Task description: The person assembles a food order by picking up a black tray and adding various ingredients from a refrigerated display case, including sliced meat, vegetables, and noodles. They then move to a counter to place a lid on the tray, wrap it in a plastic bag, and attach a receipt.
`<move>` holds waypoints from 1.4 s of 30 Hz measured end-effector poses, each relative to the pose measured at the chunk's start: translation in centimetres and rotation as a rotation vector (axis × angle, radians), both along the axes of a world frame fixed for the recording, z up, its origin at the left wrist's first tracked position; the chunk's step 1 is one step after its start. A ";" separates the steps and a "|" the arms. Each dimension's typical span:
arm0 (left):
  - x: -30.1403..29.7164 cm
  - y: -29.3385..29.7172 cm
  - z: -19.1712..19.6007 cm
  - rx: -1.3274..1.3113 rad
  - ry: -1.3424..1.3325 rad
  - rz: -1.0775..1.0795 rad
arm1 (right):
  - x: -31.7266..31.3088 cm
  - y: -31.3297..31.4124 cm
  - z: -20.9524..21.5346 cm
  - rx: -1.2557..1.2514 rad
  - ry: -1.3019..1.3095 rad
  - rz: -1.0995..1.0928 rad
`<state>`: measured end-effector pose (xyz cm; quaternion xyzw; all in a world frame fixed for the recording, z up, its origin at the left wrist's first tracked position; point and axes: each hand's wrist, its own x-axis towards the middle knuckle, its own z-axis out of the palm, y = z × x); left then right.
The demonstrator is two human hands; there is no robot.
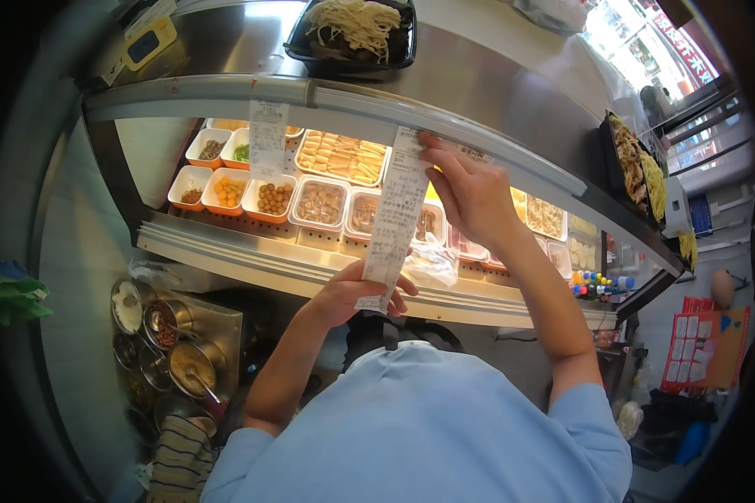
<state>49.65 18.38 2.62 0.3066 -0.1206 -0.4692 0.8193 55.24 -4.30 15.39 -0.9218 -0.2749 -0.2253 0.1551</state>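
A long white printed receipt [398, 205] hangs at a slant in front of a lit glass display case. My left hand [352, 293] grips its lower end, thumb in front and fingers behind. My right hand [474, 189] is at the upper right corner, fingertips on the paper against the case's top rail [352, 101]; the thumb sits lower, near the paper's edge. A second, shorter receipt [268, 138] hangs from the rail to the left. Just behind my left hand's fingers, on the case's front ledge, lies a crumpled clear plastic bag [432, 261].
Inside the case stand several orange-and-white tubs [268, 201] and a tray of rolled food [341, 157]. Above are a black bowl with enoki mushrooms [356, 33] and a yellow timer-like device [149, 44]. Metal pots [197, 367] crowd the lower left. Another filled black tray [629, 159] is at right.
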 end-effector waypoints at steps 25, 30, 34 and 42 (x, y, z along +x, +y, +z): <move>0.5 6.3 -2.6 0.187 -0.037 0.329 | -1.4 2.1 -1.6 0.123 0.157 0.032; 0.6 6.6 -4.5 0.124 -0.054 0.321 | -4.8 -2.5 -9.0 0.616 0.282 -0.475; 0.7 7.1 -4.8 0.139 -0.061 0.290 | -3.4 -3.9 -10.4 0.859 0.391 -0.589; 0.8 7.3 -8.9 0.455 -0.184 0.313 | -5.3 -4.5 -10.4 1.134 0.744 -0.161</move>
